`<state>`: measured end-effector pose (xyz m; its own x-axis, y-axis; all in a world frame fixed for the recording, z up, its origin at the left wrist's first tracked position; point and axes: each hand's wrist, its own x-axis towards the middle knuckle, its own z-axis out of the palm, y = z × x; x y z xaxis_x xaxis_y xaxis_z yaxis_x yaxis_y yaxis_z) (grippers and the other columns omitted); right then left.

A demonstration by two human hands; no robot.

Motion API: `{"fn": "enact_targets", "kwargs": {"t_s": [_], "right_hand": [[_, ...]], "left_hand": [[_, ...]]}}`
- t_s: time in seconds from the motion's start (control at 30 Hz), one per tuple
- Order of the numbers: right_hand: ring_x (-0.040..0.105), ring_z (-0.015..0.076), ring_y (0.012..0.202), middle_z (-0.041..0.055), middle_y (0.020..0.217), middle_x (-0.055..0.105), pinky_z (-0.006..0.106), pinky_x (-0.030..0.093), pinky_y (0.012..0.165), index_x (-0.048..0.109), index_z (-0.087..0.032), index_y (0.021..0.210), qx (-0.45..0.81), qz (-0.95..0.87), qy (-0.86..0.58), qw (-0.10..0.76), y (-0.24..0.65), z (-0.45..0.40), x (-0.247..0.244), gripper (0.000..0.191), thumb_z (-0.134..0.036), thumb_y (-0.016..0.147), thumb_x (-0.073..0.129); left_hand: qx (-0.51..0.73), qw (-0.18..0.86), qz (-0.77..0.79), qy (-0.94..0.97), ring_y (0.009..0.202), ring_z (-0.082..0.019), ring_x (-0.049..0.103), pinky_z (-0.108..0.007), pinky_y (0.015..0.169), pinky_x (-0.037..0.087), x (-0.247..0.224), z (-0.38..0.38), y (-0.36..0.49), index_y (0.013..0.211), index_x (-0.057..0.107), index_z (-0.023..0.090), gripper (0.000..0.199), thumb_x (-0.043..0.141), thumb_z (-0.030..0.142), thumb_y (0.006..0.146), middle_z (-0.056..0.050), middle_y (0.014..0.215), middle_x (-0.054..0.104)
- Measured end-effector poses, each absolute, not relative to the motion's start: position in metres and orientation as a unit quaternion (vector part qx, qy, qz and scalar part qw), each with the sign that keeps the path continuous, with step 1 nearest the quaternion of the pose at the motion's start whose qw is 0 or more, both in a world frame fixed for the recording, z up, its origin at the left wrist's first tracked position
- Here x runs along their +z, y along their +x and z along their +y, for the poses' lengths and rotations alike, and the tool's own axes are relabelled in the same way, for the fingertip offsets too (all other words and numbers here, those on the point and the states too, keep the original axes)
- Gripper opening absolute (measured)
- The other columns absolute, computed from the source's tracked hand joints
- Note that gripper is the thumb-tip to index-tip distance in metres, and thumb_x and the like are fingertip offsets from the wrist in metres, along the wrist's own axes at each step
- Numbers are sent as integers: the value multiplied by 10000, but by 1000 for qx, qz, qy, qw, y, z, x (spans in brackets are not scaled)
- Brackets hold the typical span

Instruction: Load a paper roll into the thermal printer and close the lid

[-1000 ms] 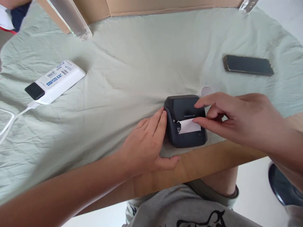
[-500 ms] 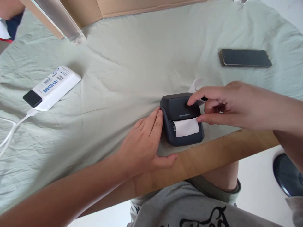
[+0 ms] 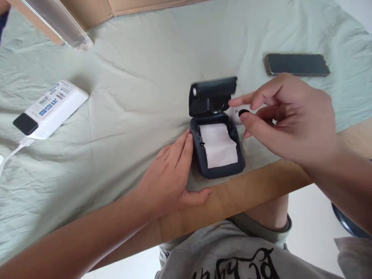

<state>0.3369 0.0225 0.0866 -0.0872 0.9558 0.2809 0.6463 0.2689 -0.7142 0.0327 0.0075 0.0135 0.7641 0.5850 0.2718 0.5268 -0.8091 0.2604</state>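
A dark label printer (image 3: 221, 173) lies near the table's front edge with its black lid (image 3: 213, 96) raised. White label paper (image 3: 219, 149) spreads across its opened compartment. Flat on the cloth, my left hand (image 3: 171, 174) has its fingertips against the printer's left side, thumb stretched out. My right hand (image 3: 287, 116) is at the right, fingers apart, its index tip at or close to the lid's right edge; contact is hard to tell. Partly hidden behind its thumb is a small white roll (image 3: 236, 117) with a dark centre.
A phone (image 3: 298, 64) lies at the back right. On the left rests a white device (image 3: 59, 106) with a cable (image 3: 13, 157). A clear bar (image 3: 62, 23) and cardboard (image 3: 139, 6) are at the back left. Brown board (image 3: 232, 199) edges the table's front.
The printer's lid has swung up from closed, exposing the paper inside. My right hand has lifted away from the lid's front. My left hand keeps its place at the printer's side.
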Motion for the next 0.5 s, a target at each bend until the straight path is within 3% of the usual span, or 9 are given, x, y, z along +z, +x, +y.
{"fn": "enact_targets", "kwargs": {"t_s": [0.07,0.17,0.23,0.3,0.4,0.5], "right_hand": [[698,130,662,-1,1069,874,318,485,600,709,-263,1055,222,-743,-550,308,337,29,91,147,-410,1061,717],[628,162,684,-15,833,759,346,447,758,811,-284,1085,170,-804,-564,85,326,44,112,157,-290,1046,659],[612,197,729,3,878,781,357,377,774,852,-308,1113,123,-787,-600,-72,309,53,127,200,-258,1034,675],[592,218,737,25,898,784,357,357,773,879,-328,1151,89,-771,-608,-171,290,61,137,225,-244,1028,710],[492,188,648,23,668,595,350,371,762,845,-292,986,62,-780,-588,-203,270,69,139,86,-212,967,818],[327,137,523,-11,521,412,352,321,665,717,-266,787,60,-824,-544,-145,279,71,133,221,-187,844,915]], "left_hand": [[172,86,298,935,1674,-528,680,-589,1334,639,14,7,32,1900,207,-49,1144,655,670,1131,-424,1850,545],[174,104,305,931,1715,-515,644,-588,1368,615,14,8,30,1935,170,0,1160,659,688,1140,-387,1887,520],[174,120,308,928,1746,-510,612,-594,1395,592,14,8,29,1953,149,26,1182,682,695,1137,-372,1903,507],[174,127,305,928,1758,-510,600,-604,1401,585,14,9,29,1955,146,33,1179,687,690,1139,-370,1902,510],[171,119,304,930,1741,-517,619,-621,1372,611,15,9,31,1939,159,21,1157,677,675,1137,-387,1882,528],[169,108,310,930,1727,-524,633,-625,1354,626,16,8,33,1910,194,-3,1117,665,647,1134,-404,1863,541]]}}
